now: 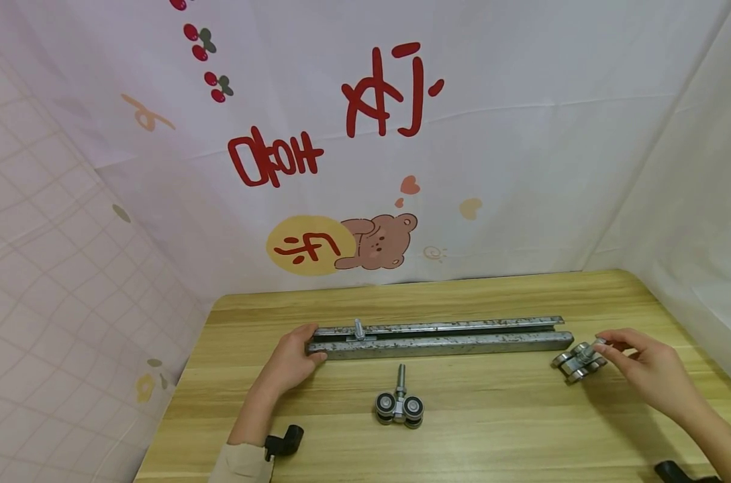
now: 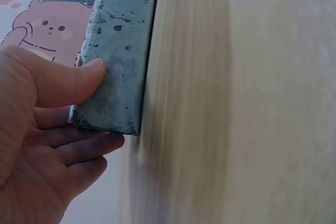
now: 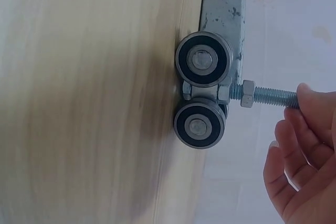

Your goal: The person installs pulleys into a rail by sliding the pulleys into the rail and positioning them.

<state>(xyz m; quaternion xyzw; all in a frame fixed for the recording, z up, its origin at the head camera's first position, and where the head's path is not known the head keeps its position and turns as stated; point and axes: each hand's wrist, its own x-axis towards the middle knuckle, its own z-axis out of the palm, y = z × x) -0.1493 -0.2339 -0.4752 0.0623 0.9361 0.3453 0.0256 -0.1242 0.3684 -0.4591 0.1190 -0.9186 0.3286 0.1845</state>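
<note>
On the wood-grain table (image 1: 492, 416), a speckled grey metal rail (image 1: 450, 345) lies crosswise, slot facing up. The left hand (image 1: 289, 359) grips its left end, thumb flat on the near wall, remaining fingers partly hidden behind the end. Close to this hand, a threaded bolt (image 1: 358, 329) protrudes from the slot; the parts inside the rail are mostly hidden.

At the opposite end, the right hand (image 1: 652, 365) pinches the threaded stem of a roller trolley (image 1: 579, 362) between thumb and index finger, its other fingers bent. The trolley is held stem uppermost, outside the rail and just beside its open right end. A hex nut is seated on the stem. Wheel contact with the table could not be established.

A second trolley (image 1: 399, 402) lies on the near side of the rail, left of centre, stem pointing toward the rail, wheels toward the person. Behind the table hangs a white curtain (image 1: 522, 147) bearing red characters and a printed bear (image 1: 382, 243).
</note>
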